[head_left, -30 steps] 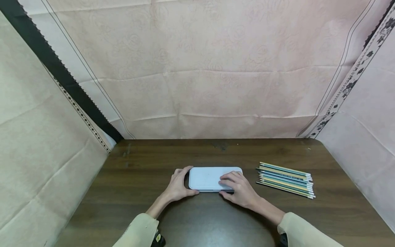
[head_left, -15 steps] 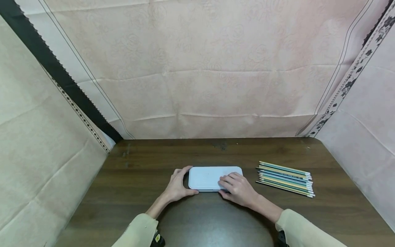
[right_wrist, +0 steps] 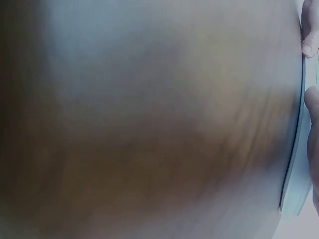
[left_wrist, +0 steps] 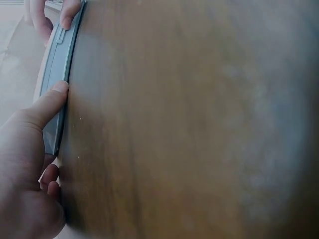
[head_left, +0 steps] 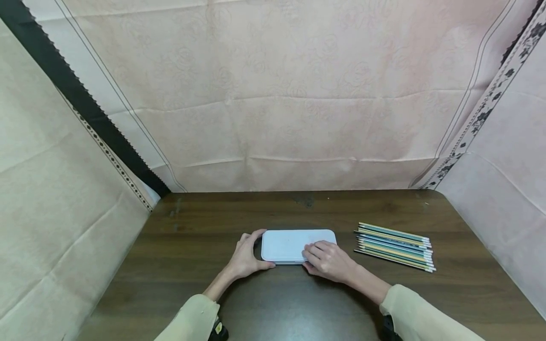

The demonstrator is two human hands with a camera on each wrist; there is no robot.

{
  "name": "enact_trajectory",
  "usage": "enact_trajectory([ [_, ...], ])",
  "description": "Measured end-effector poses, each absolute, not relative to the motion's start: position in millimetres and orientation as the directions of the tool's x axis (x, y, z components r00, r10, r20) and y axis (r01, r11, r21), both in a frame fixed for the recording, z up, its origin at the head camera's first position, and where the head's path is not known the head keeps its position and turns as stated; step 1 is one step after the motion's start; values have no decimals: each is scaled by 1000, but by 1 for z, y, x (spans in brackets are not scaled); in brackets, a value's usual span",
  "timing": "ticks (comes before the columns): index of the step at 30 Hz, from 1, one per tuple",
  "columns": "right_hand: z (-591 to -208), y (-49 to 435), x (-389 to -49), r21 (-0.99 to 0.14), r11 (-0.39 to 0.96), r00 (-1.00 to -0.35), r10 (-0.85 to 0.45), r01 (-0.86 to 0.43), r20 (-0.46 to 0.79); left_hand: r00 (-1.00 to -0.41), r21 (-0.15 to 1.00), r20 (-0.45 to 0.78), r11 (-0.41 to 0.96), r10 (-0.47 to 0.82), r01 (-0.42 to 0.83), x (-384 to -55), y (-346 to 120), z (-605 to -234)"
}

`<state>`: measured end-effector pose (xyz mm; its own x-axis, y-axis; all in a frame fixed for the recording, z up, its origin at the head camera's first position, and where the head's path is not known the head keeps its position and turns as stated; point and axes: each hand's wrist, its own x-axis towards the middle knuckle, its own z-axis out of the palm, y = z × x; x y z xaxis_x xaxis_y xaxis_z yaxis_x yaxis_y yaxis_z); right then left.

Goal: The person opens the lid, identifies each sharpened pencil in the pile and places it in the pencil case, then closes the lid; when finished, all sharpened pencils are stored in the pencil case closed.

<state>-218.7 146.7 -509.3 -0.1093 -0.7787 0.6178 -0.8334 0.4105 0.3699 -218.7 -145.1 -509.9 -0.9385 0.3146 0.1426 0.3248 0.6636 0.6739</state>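
Note:
A flat white pencil case [head_left: 283, 244] with rounded corners lies lengthwise on the brown table, its lid down. My left hand [head_left: 246, 255] grips its left end, thumb along the front side and fingers round toward the back corner. On the right part of the case, my right hand [head_left: 328, 261] has its fingers bent over the lid and its thumb at the front edge. In the left wrist view a small latch [left_wrist: 61, 36] shows on the front side, right below the right thumb. The right wrist view catches only part of the right thumb [right_wrist: 312, 102] and the case's front side.
A row of several pencils [head_left: 394, 247], green, blue and yellowish with white ends, lies to the right of the case. The wooden table [head_left: 204, 218] ends at a pale cloth backdrop [head_left: 298, 118], with cloth on both sides too.
My right hand's fingers have drawn closer together and curled more over the lid, and the right forearm has shifted slightly. The left hand, case and pencils stay in place.

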Motion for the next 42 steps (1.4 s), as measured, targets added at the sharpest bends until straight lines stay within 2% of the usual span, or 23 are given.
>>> enact_trajectory([
  [15, -487, 159, -218, 173, 381, -199, -757, -908, 623, -940, 676, 151, 661, 307, 325, -218, -146, -512],
  [21, -472, 173, -219, 74, 406, -262, -708, -911, 656, -937, 686, 162, 648, 310, 332, -219, -146, -513],
  [32, -447, 190, -237, -163, 479, -444, -561, -862, 699, -940, 697, 151, 641, 307, 321, -218, -147, -513],
  [42, -446, 199, -253, -450, 468, -634, -387, -761, 670, -941, 699, 147, 641, 304, 317, -217, -147, -514],
])
